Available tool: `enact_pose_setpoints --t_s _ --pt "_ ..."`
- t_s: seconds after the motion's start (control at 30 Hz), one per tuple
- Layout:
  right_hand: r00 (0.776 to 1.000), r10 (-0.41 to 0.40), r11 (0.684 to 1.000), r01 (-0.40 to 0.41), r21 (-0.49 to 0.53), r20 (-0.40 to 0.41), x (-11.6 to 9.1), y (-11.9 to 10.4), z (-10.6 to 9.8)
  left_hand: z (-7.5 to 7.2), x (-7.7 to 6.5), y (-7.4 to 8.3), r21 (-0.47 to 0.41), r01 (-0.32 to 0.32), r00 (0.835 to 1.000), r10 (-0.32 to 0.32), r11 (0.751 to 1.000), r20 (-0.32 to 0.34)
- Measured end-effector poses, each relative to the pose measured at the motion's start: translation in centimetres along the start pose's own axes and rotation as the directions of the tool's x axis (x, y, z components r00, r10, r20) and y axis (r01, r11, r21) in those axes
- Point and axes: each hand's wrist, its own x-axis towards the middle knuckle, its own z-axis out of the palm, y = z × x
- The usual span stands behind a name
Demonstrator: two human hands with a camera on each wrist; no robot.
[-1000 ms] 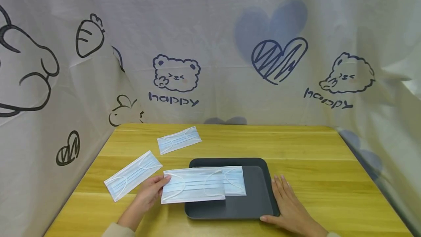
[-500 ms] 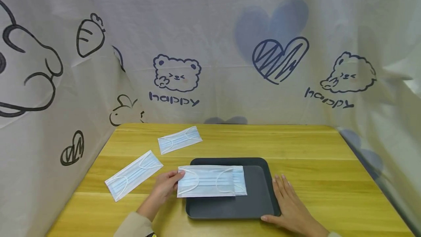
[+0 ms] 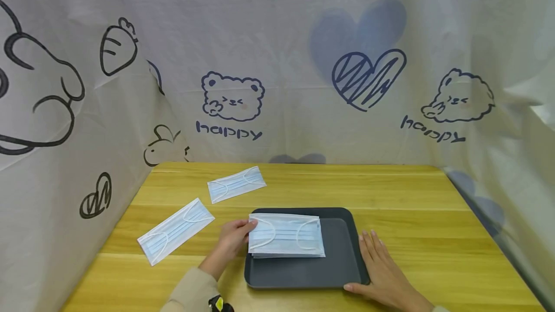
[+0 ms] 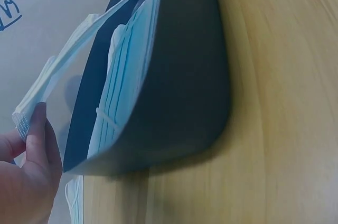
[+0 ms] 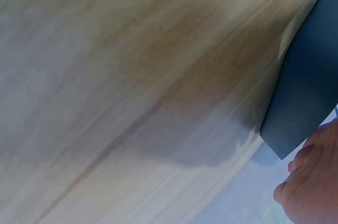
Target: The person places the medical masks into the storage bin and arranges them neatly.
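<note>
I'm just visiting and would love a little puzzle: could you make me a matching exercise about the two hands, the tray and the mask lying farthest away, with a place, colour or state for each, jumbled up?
Column one
1. Left hand
2. Right hand
3. Tray
4. Farthest mask

Column two
A. Lies near the far edge of the wooden table
B. At the tray's right side, fingers extended
C. Pinches one end of a held mask
D. Dark grey

Right pairs: 1-C, 2-B, 3-D, 4-A.
</note>
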Motion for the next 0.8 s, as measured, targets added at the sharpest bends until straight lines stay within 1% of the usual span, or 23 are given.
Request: enact_pose_setpoints --t_s 0.2,0.4,0.47,0.53,0.67,0.73,0.8 --pt "1.0 0.009 1.0 -0.009 0.007 0.008 0.1 0.0 0.0 1.1 0.2 0.4 0.026 0.007 1.0 -0.006 1.0 -0.02" --pt "1.0 0.014 1.0 -0.015 0.017 0.013 0.1 -0.2 -0.1 2.0 0.2 0.7 -0.004 -0.013 1.0 0.013 1.0 -0.022" --pt "1.0 0.014 1.0 -0.014 0.019 0.013 0.0 -0.2 -0.2 2.2 0.3 0.7 -0.001 -0.017 0.999 0.017 1.0 -0.03" --pt "1.0 0.013 1.0 -0.013 0.021 0.015 0.0 -0.2 -0.2 2.3 0.4 0.6 0.021 -0.023 0.999 0.024 1.0 -0.038" --pt "1.0 0.011 1.0 -0.012 0.025 0.015 0.0 -0.2 -0.1 2.5 0.4 0.5 0.105 -0.042 0.997 0.048 0.994 -0.055" --pt "1.0 0.011 1.0 -0.011 0.028 0.017 0.0 -0.1 -0.1 2.6 0.3 0.6 0.166 -0.064 0.994 0.077 0.984 -0.072" --pt "1.0 0.011 1.0 -0.011 0.028 0.02 0.0 0.0 -0.1 2.6 0.1 0.7 0.232 -0.1 0.989 0.123 0.967 -0.085"
